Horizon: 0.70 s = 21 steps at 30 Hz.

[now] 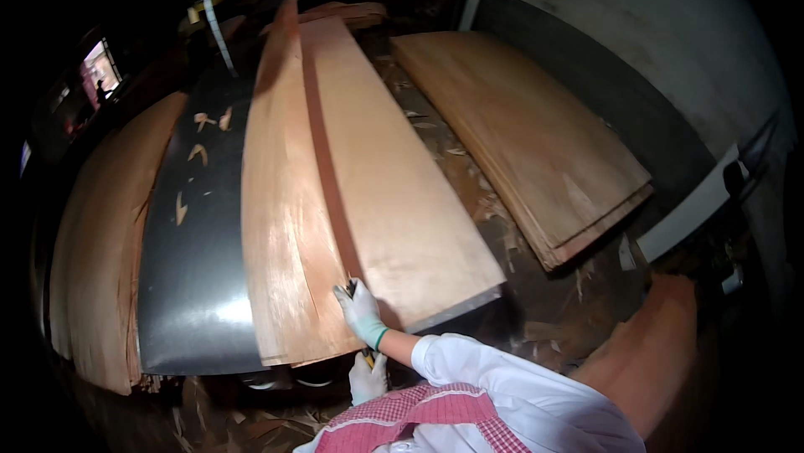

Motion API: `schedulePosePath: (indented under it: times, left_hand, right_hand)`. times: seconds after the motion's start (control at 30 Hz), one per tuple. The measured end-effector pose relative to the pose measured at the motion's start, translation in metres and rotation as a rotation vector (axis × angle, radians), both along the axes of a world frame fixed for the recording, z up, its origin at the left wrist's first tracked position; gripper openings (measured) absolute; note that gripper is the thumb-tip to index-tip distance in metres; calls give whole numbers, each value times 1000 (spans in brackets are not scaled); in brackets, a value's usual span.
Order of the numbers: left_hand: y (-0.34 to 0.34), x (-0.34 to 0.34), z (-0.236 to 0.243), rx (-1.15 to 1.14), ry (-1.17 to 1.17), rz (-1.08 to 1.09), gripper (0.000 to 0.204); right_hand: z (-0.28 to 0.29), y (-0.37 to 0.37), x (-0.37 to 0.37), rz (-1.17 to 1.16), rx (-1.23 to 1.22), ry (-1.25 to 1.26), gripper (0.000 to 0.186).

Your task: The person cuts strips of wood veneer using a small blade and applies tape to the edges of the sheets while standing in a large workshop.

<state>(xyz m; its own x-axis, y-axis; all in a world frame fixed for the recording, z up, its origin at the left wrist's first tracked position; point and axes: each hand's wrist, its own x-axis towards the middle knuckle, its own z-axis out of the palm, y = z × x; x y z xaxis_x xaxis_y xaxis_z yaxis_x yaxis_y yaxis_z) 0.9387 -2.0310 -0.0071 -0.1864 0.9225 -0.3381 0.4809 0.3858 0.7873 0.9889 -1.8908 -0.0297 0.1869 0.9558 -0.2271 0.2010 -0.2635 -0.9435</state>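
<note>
The right hand (361, 312), in a pale glove with a green cuff, is at the near right corner of the narrow wood sheet (285, 218), its fingers closed round a small dark tool (350, 288) whose exact kind is too small to tell. The sheet lies directly beneath and ahead of this grip, stretching away from the hand; whether the fingertips press on it, I cannot tell. The left hand (367, 383), also gloved, is just off the sheet's near end, below the right wrist, curled round a yellow-and-black object (368, 358), mostly hidden. Along the narrow sheet's right edge runs a reddish-brown strip (325, 151), its near end by the dark tool. Right of the narrow sheet, across that strip, lies a broad pale sheet (402, 193). Beside the narrow sheet's left edge is a dark, shiny surface (201, 277) with a few wood shavings (181, 210) on it. Farther left of the narrow sheet stands a stack of brown sheets (109, 235); well to its right, past the broad sheet, is another stack (528, 151). A pink checked apron (448, 407) shows nearer the wearer than the narrow sheet.
</note>
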Motion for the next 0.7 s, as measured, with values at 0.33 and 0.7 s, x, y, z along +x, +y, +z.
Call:
schedulePosePath:
  times: [0.33,0.7]
  left_hand:
    - [20,121,-68,21,-1619,-87,51]
    - [90,217,-102,441,-1404,755,46]
  right_hand:
    - [91,56,384,-28,226,260,24]
    - [96,108,732,-23,120,-133,31]
